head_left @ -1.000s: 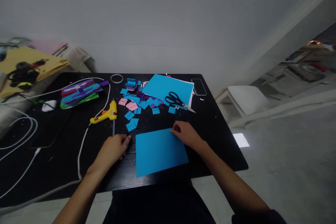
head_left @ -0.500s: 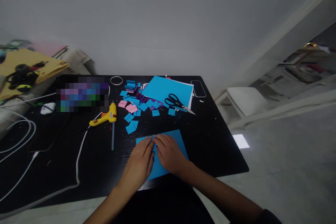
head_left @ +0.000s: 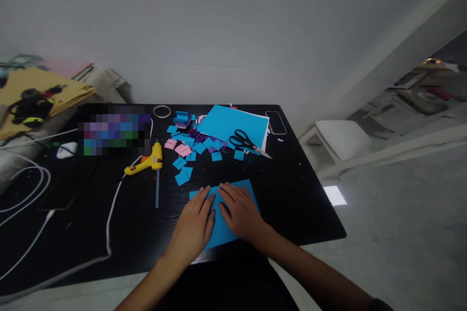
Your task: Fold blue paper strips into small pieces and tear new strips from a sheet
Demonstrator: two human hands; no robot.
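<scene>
A sheet of blue paper point(head_left: 222, 231) lies at the near edge of the black table, partly covered by both hands. My left hand point(head_left: 195, 216) rests flat on its left side, fingers stretched out toward the far edge. On the right side of the sheet, my right hand point(head_left: 239, 209) also lies flat, its fingers extended. A narrow strip of blue shows between the two hands. Beyond the sheet are several small folded blue paper pieces point(head_left: 183, 176) and a few pink ones point(head_left: 183, 149).
Black-handled scissors point(head_left: 250, 144) lie on a stack of blue and white sheets point(head_left: 233, 124). A yellow glue gun point(head_left: 148, 160) with its cord sits left of the paper pieces. Further left are a dark phone point(head_left: 65, 192) and white cables. A white stool point(head_left: 341, 140) stands right of the table point(head_left: 292, 204).
My right hand has slid slightly right across the blue sheet, so the gap between my hands is wider. My left hand has stayed nearly in place.
</scene>
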